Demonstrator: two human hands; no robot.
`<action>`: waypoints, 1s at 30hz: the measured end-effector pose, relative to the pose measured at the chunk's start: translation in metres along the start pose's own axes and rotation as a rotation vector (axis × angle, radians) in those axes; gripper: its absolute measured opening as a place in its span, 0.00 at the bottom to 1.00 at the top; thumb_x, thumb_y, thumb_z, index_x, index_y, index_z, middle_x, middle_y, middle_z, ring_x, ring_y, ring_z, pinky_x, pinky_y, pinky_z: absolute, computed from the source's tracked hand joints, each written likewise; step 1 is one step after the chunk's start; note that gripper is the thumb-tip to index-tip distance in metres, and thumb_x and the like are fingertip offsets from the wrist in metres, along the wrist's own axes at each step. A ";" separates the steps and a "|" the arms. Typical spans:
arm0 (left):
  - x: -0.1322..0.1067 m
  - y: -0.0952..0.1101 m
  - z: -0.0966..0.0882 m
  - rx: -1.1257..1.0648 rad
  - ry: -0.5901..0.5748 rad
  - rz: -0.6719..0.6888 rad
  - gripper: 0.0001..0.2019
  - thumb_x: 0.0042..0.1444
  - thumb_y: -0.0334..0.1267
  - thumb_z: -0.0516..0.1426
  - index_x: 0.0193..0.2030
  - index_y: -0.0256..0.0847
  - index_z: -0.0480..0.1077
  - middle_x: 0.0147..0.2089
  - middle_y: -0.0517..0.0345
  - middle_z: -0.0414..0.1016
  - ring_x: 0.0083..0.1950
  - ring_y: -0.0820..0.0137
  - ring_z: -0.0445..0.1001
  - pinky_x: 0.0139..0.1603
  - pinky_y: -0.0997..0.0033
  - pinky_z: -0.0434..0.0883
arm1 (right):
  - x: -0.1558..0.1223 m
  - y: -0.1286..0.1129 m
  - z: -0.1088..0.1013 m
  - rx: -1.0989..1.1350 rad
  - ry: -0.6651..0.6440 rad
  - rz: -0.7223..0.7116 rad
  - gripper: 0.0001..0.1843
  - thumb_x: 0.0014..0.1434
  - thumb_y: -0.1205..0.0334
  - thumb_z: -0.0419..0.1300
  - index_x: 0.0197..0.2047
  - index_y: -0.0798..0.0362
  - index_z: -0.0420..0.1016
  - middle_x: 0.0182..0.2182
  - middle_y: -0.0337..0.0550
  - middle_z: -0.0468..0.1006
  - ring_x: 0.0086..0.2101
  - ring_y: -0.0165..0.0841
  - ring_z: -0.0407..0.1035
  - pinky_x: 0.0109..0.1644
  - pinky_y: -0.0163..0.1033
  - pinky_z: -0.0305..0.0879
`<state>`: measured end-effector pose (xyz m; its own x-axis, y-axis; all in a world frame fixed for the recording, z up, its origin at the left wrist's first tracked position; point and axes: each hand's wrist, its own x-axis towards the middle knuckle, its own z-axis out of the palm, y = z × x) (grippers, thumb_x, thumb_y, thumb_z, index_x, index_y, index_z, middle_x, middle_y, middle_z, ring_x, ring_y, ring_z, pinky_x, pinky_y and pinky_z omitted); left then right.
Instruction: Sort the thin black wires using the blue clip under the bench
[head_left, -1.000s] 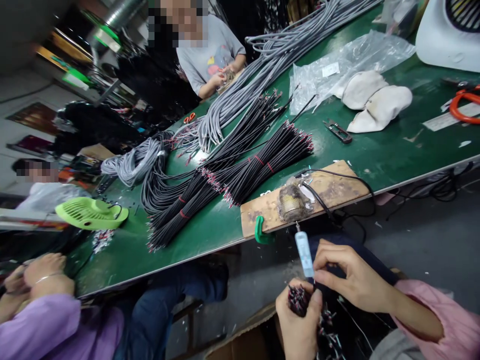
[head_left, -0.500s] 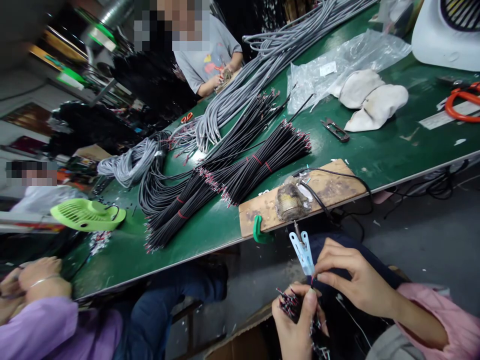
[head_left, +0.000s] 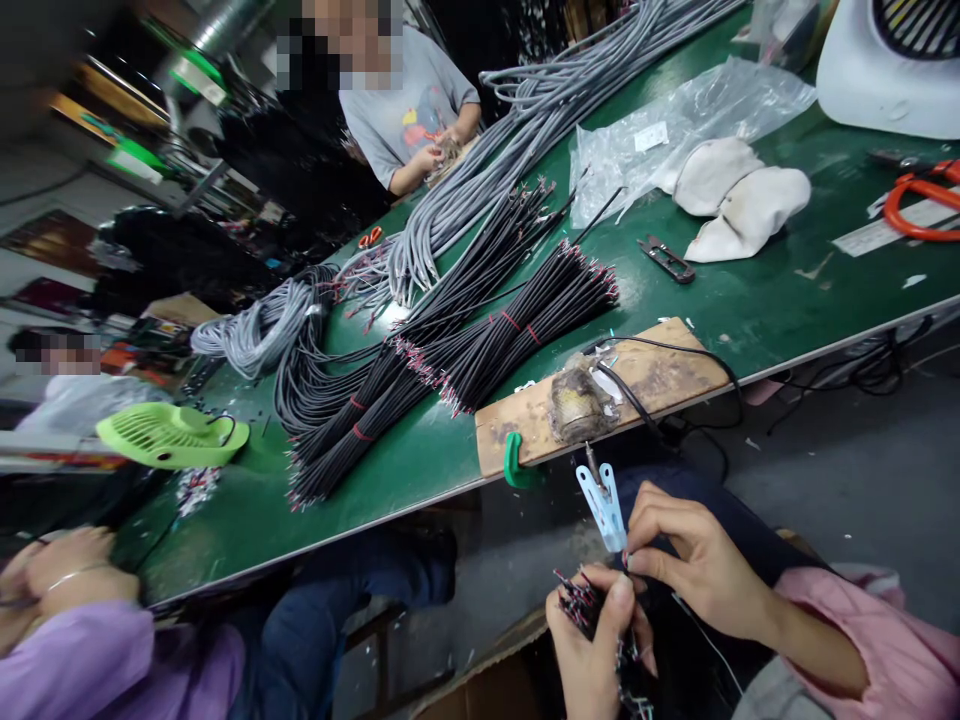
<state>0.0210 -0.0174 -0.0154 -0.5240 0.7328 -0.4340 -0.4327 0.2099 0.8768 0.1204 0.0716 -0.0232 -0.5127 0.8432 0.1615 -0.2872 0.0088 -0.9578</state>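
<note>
My left hand (head_left: 592, 650) is closed around a bundle of thin black cables (head_left: 577, 602) whose stripped ends show red and white wire tips. My right hand (head_left: 694, 560) pinches a small reddish wire end just above my left thumb, its fingertips nearly meeting that thumb. Right beside the pinch is a light blue plastic clothespin (head_left: 602, 512). It hangs from a thin metal tip (head_left: 590, 460) that juts out of a taped, stained lump (head_left: 579, 400) on a wooden board (head_left: 667, 362). The palm side of my left hand is hidden.
On the green table (head_left: 757, 320) lie tied black cable bundles (head_left: 517, 325), grey cables (head_left: 450, 220), small snips (head_left: 666, 260), white gloves (head_left: 739, 200) and orange-handled scissors (head_left: 919, 205). A green clamp (head_left: 514, 462) grips the board's edge. Co-workers sit at left and across; a cardboard box (head_left: 487, 690) stands below.
My right fingertips have come down slightly toward my left thumb, and less of the red wire shows between them. The view has shifted a little; my left hand keeps the bundle.
</note>
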 end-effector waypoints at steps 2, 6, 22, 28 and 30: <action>0.002 0.002 0.001 -0.062 -0.047 0.004 0.17 0.43 0.46 0.69 0.22 0.38 0.67 0.17 0.64 0.72 0.09 0.81 0.61 0.09 0.84 0.59 | -0.003 0.007 0.007 0.271 -0.013 0.192 0.15 0.56 0.53 0.66 0.26 0.56 0.73 0.24 0.37 0.69 0.25 0.29 0.64 0.32 0.36 0.61; 0.007 0.008 -0.001 -0.031 -0.111 0.145 0.13 0.43 0.42 0.69 0.20 0.37 0.73 0.19 0.63 0.72 0.10 0.82 0.63 0.11 0.84 0.60 | 0.001 0.009 0.009 0.588 -0.102 0.504 0.21 0.51 0.45 0.67 0.30 0.56 0.73 0.22 0.36 0.68 0.23 0.28 0.63 0.29 0.34 0.59; 0.016 0.043 0.004 0.257 -0.074 0.518 0.04 0.41 0.33 0.69 0.23 0.42 0.78 0.21 0.60 0.75 0.22 0.70 0.74 0.19 0.76 0.66 | 0.050 -0.016 0.011 0.641 -0.120 0.477 0.28 0.49 0.40 0.66 0.26 0.62 0.79 0.21 0.41 0.73 0.22 0.25 0.63 0.26 0.31 0.55; 0.016 0.042 0.010 0.258 -0.057 0.412 0.10 0.41 0.38 0.69 0.19 0.38 0.75 0.19 0.60 0.72 0.21 0.70 0.71 0.17 0.76 0.64 | 0.050 -0.013 0.008 0.743 -0.224 0.485 0.29 0.52 0.39 0.63 0.28 0.62 0.80 0.20 0.41 0.72 0.22 0.25 0.62 0.27 0.32 0.54; 0.016 0.043 0.010 0.245 -0.058 0.390 0.10 0.41 0.39 0.69 0.19 0.38 0.75 0.19 0.60 0.71 0.20 0.72 0.70 0.16 0.77 0.63 | 0.049 -0.008 0.005 0.787 -0.205 0.506 0.29 0.53 0.39 0.62 0.30 0.62 0.81 0.22 0.42 0.72 0.24 0.26 0.61 0.27 0.32 0.53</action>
<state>0.0018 0.0101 0.0173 -0.5682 0.8210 -0.0556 -0.0218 0.0526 0.9984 0.0930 0.1099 -0.0068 -0.8355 0.5366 -0.1179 -0.4156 -0.7576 -0.5033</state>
